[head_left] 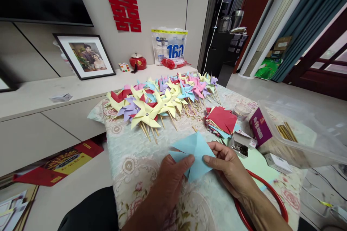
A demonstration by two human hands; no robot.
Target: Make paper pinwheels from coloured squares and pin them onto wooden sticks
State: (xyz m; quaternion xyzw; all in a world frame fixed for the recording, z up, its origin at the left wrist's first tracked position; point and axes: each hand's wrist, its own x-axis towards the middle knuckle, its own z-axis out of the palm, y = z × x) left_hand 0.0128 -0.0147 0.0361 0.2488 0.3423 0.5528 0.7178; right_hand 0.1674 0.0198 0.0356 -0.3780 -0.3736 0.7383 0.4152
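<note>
A light-blue square of paper (199,146), slit in from its corners, is held above the near part of the table. My left hand (173,173) pinches its left side, thumb pressed on the paper near the middle. On the right edge, my right hand (225,162) grips it between thumb and fingers. The tip of a wooden stick (194,129) shows just behind the paper. Close to my right hand lie a stack of cut paper squares (221,120), red on top, and a small box of metal pins (240,148).
Finished paper pinwheels (146,114) on sticks cover the table's far side. On the right stands a clear plastic bin (287,151) with sticks inside. Red scissor-like handles (279,202) lie under my right forearm, beside pale green paper (260,168). A white cabinet (32,101) borders the table.
</note>
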